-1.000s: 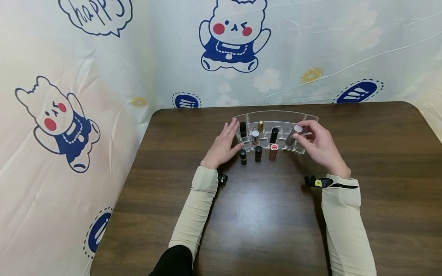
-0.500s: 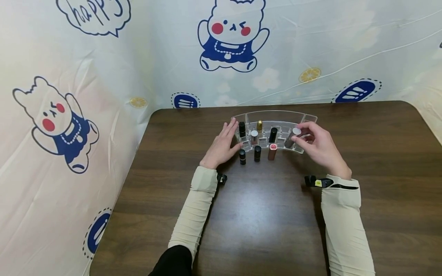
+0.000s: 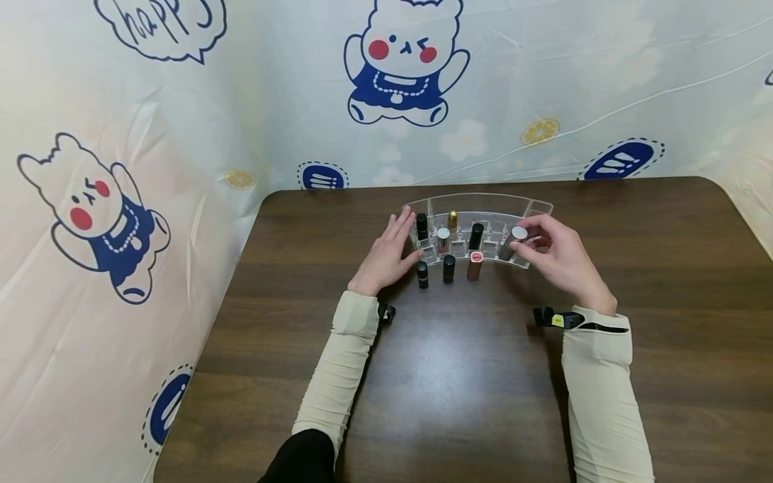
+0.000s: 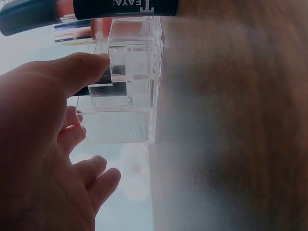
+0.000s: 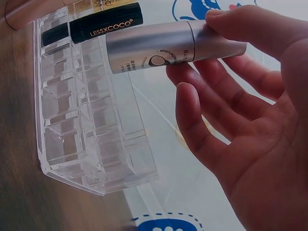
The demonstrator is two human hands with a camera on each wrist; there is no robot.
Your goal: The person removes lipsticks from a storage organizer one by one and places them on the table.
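Note:
A clear, curved lipstick organizer (image 3: 483, 203) stands towards the back of the table. My left hand (image 3: 383, 258) rests against its left end, fingers extended along the side and thumb at the front corner. Between the thumb and fingers of my right hand (image 3: 558, 258) is a silver lipstick tube (image 5: 149, 48), tilted over the right part of the organizer. Beside that tube, a black lipstick (image 5: 108, 24) with gold lettering stands in a compartment. Further left the organizer holds a silver-capped lipstick (image 3: 443, 239), a gold one (image 3: 452, 219) and another black one (image 3: 422, 226).
Along the organizer's front edge stand two dark lipsticks, a left one (image 3: 423, 275) and a middle one (image 3: 449, 268), plus a reddish-brown tube (image 3: 475, 268) with a pink-ringed top. A printed curtain (image 3: 290, 87) hangs behind the brown table (image 3: 459, 389).
The head view has drifted very slightly, shifting the scene a little left. Both hands and the silver tube keep nearly the same places at the organizer.

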